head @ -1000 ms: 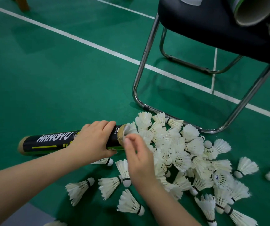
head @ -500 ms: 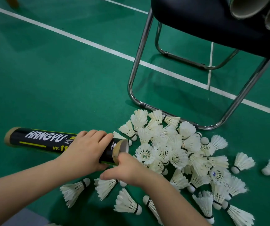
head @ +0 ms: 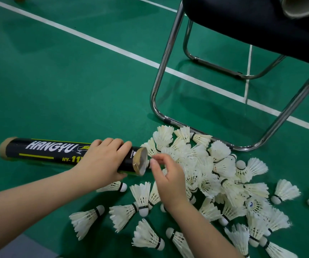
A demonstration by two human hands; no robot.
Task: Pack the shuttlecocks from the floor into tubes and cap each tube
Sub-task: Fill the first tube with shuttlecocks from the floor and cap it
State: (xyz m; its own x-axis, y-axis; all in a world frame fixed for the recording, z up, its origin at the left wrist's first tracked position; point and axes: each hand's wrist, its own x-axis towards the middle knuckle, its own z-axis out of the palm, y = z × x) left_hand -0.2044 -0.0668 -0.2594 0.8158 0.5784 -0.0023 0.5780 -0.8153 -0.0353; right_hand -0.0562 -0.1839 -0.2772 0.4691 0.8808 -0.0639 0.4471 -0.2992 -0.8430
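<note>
Chair legs (head: 161, 75) hem shuttlecock pile (head: 206, 175) (tube (head: 56, 151) w/ left hand (head: 103, 162)).

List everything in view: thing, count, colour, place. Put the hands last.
tube: one, black with yellow-white print, lying on the floor at left, open end facing the pile
shuttlecocks: dozens, white, heaped and scattered on the floor, right and bottom
chair: one, black seat on a chrome frame, top right
spare tube: one visible, cardboard-lined, on the chair seat
floor: green with white lines
left hand: gripping the tube near its open end
right hand: at the tube mouth, fingers loosely curled; contents unclear
</note>
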